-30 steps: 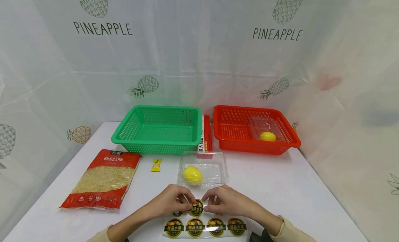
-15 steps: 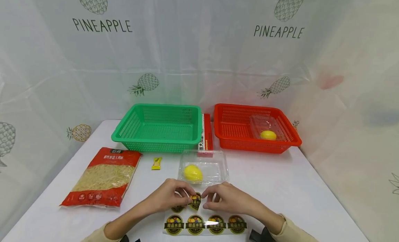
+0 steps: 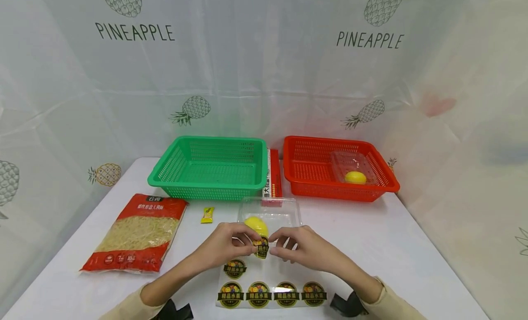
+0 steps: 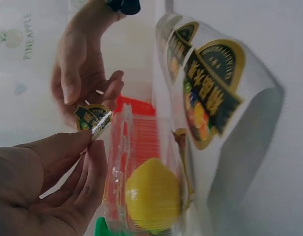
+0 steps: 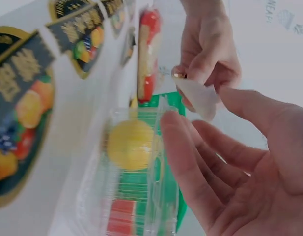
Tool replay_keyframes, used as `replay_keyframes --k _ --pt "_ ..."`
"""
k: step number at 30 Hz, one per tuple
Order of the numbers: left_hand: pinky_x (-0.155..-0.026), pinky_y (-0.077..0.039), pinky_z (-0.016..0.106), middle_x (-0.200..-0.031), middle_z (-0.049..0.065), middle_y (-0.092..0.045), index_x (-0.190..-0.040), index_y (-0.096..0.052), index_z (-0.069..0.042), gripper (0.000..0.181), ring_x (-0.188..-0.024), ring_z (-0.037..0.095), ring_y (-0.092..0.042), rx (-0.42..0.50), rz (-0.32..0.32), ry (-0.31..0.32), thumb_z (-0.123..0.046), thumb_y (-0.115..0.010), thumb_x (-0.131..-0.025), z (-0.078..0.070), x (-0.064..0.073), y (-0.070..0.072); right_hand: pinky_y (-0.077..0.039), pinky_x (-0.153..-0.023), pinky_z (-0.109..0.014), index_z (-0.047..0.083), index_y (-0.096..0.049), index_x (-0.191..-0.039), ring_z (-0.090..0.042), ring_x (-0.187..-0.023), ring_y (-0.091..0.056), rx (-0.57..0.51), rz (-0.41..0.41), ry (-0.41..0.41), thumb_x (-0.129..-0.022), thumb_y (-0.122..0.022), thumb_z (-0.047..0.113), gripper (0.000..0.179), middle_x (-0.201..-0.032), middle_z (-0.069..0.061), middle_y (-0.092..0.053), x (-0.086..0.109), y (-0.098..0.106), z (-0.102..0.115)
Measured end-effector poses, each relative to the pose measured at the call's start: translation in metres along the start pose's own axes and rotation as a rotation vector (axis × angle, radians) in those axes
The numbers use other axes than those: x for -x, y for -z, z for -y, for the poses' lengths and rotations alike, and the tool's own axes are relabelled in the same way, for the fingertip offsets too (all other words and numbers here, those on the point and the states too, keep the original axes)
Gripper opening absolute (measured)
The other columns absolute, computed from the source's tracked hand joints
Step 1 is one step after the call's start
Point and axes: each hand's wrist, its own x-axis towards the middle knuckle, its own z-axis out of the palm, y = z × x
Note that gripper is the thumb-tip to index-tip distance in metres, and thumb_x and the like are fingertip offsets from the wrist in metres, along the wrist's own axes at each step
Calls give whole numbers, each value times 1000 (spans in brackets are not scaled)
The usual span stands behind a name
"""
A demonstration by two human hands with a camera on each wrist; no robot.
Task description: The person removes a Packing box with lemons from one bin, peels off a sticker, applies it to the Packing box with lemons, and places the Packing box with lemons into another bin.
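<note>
My left hand (image 3: 227, 244) pinches a round black-and-gold sticker (image 3: 261, 247) between thumb and fingertips, raised over the sticker sheet (image 3: 284, 272). In the right wrist view the sticker's white back (image 5: 203, 98) faces me. My right hand (image 3: 303, 247) is beside it, thumb and fingers apart with nothing between them, the thumb tip close to the sticker's edge. Just beyond both hands is a clear plastic box (image 3: 288, 214) with a yellow lemon (image 3: 256, 224) inside. The left wrist view also shows this lemon (image 4: 152, 194) through the box wall.
A green basket (image 3: 208, 192) and a red basket (image 3: 330, 191) stand at the back; the red one holds another clear box with a lemon (image 3: 355, 177). A red-and-white packet (image 3: 275, 173) lies between them. To the left are a pasta bag (image 3: 138, 233) and a small yellow packet (image 3: 207, 215).
My left hand has peeled the sticker off the sheet and lifted it forward toward the clear box. My right hand has moved forward alongside it.
</note>
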Motion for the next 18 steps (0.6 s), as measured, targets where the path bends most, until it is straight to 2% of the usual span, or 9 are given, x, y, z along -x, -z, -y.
replay_keyframes --k 4,11,18 --pt "-74 -58 20 -104 6 -73 -106 -73 -11 20 -84 9 -69 -5 -12 -16 -15 -75 -87 -2 -9 4 -55 -55 -24 18 -67 -115 -18 -65 -69 10 -87 10 -93 -66 40 31 -88 4 -71 -5 3 4" --pt "-74 -58 22 -105 8 -73 -107 -73 -10 21 -84 11 -70 32 -18 -4 -17 -75 -87 5 -25 11 -55 -54 -24 20 -64 -115 -7 -62 -67 37 -198 42 -91 -70 31 27 -89 4 -71 -12 9 3" --pt "-71 -59 26 -105 11 -73 -109 -72 -7 24 -81 14 -72 83 -20 10 -15 -76 -86 9 -36 17 -57 -55 -23 19 -58 -121 -19 -67 -71 2 -275 103 -90 -71 17 34 -94 -2 -71 -17 13 0"
